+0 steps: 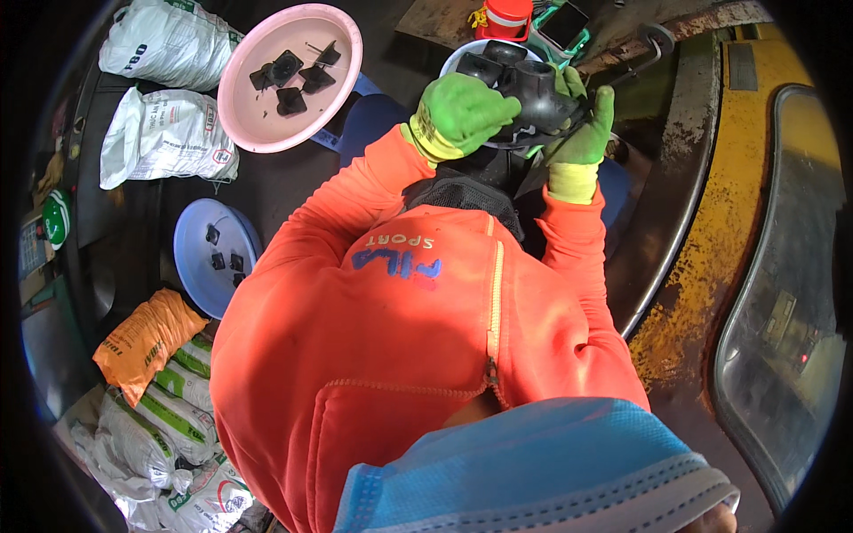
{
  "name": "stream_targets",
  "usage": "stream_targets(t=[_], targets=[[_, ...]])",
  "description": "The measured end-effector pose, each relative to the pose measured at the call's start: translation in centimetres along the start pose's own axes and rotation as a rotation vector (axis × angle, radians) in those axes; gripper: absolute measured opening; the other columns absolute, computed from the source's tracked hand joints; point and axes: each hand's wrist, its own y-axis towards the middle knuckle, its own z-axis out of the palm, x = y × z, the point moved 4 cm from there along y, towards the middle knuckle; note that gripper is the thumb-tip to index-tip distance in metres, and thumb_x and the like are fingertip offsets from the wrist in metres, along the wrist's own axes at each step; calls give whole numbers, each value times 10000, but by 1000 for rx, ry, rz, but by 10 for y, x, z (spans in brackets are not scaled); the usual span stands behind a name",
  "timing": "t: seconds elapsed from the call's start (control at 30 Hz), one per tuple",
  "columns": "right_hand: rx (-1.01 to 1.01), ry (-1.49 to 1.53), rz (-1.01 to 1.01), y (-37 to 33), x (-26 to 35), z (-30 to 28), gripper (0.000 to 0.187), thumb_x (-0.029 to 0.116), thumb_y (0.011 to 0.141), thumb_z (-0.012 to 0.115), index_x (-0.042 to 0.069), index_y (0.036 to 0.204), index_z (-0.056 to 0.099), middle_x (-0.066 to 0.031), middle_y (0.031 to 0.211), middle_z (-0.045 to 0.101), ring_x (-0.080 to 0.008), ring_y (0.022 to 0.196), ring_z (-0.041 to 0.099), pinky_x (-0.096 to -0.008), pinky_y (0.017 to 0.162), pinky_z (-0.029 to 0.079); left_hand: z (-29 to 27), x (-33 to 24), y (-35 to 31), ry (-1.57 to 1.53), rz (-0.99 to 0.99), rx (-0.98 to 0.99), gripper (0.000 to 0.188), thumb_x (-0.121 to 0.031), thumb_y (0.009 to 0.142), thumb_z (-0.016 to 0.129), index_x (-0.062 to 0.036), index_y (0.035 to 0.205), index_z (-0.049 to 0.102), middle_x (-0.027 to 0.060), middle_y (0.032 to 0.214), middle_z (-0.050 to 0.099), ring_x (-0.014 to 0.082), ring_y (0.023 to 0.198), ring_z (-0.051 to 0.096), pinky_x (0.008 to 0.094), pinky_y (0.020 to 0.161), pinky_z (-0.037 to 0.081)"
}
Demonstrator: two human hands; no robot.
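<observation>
My right hand [584, 133], in a green and yellow glove, holds a black pipe-fitting-like part [538, 96] with a round upright neck and a wider base. Its fingers go behind the part and its thumb stands up at the side. Just left of the neck, my left hand [464, 115], gloved alike, is closed with its fingertips curled under; whatever it grips is hidden. Behind the hands, more black parts [480, 67] lie in a pale basin [455, 55], partly covered by my hands and the held part.
A pink basin [238, 115] and a blue basin [188, 258], both with small black pieces, stand at left. Several white sacks [169, 133] and an orange sack [147, 342] lie beyond. A red container [508, 18] is at the top. A rusty yellow machine panel [702, 293] borders the right.
</observation>
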Motion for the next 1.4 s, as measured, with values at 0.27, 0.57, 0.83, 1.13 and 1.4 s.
stream_targets(t=[0.27,0.57,0.83,1.13,1.4], targets=[[400,149,25,-13,28,7,491,30,883,518,-2,1371,475,-169,1254,597,-301,1131,592,-431,1048,446,-5,2,29,-540,-403,-143,731,-332,554,925,-39,1143,607,116,1020,644,287,917,635,380,808,510],[-56,-454,-31,-25,19,-5,453,390,1025,448,10,1238,570,-116,1109,659,-195,969,653,-318,839,543,10,-3,56,-432,-348,13,555,-189,624,886,-46,1110,659,97,1136,662,252,1038,638,379,915,517],[231,-795,-436,-36,-14,-44,388,190,965,575,17,1310,529,-103,1180,626,-186,1042,621,-310,854,516,16,-7,49,-494,-534,-84,544,-199,624,911,-21,1068,653,92,982,682,204,878,665,347,796,550],[237,-1170,-871,-42,-3,36,379,145,846,698,31,1191,588,-99,1114,639,-228,996,632,-345,830,508,9,-24,54,-570,-485,-105,504,-174,627,893,-31,1048,655,87,997,678,194,890,661,333,800,545],[486,-1317,-499,-55,10,41,580,133,809,743,32,1312,472,-92,1165,604,-213,1075,596,-342,901,498,0,-18,60,-725,-307,99,446,-139,647,868,-42,1031,665,85,1029,689,208,918,668,326,810,543]])
